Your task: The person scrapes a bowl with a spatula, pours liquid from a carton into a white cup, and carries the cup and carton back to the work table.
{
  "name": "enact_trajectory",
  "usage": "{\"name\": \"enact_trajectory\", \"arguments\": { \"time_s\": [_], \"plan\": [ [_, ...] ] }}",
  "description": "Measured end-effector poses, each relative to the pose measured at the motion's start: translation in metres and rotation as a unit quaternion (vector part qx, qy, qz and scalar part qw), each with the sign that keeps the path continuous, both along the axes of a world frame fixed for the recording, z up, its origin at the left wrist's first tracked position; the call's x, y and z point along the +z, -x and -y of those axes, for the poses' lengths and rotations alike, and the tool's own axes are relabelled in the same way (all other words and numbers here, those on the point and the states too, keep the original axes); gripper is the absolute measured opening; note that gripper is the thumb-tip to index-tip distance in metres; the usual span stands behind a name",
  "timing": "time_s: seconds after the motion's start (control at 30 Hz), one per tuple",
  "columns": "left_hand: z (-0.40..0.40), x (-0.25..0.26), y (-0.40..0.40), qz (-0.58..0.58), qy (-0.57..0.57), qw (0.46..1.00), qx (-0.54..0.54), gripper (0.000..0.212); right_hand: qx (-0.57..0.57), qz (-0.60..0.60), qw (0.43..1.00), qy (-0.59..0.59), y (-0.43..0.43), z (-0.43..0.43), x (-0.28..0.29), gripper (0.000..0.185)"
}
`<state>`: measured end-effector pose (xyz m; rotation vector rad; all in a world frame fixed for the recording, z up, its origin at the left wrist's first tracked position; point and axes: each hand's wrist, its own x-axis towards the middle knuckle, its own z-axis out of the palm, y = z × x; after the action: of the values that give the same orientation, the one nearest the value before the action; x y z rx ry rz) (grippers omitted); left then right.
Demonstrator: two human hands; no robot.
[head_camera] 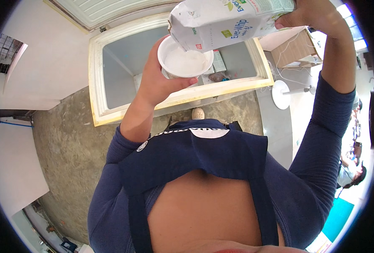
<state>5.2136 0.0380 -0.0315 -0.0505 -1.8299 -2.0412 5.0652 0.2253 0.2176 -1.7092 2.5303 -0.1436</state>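
My left hand (157, 80) is wrapped around a white cup (163, 57), its thumb along the near side. White material (183, 61) lies inside the cup; whether it is liquid or solid I cannot tell. My right hand (313, 17) grips the far end of an Ever-Whip carton (218, 25). The carton is tipped on its side, and its creased top end overlaps the cup's rim. No stream between carton and cup can be made out. Both hands are above an open chest freezer (237, 83).
The freezer's lid (111, 14) is raised at the back. Inside lie another carton (219, 61) and a bagged item (218, 77). To the right are a wooden cabinet (292, 47) with loose cables and a white round-based stand (280, 95). A person (348, 174) is farther right.
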Motion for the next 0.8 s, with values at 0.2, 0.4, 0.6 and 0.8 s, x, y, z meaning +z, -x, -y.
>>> {"name": "enact_trajectory", "arguments": {
  "time_s": [0.2,0.4,0.6,0.8],
  "plan": [
    [0.003,-0.004,-0.001,0.005,0.011,1.000,0.007,0.100,0.090,-0.030,0.995,-0.004,-0.003,0.007,0.003,0.064],
    [0.003,-0.002,-0.001,-0.011,0.017,1.000,-0.004,0.097,0.071,-0.069,0.995,-0.033,-0.007,0.014,0.009,0.064],
    [0.002,0.003,-0.004,-0.019,0.014,1.000,-0.010,0.091,0.130,-0.084,0.988,-0.021,-0.008,0.019,0.013,0.064],
    [-0.004,0.007,-0.007,-0.027,0.009,1.000,0.003,0.086,0.128,-0.163,0.978,-0.003,-0.044,0.021,0.028,0.061]
  ]
}}
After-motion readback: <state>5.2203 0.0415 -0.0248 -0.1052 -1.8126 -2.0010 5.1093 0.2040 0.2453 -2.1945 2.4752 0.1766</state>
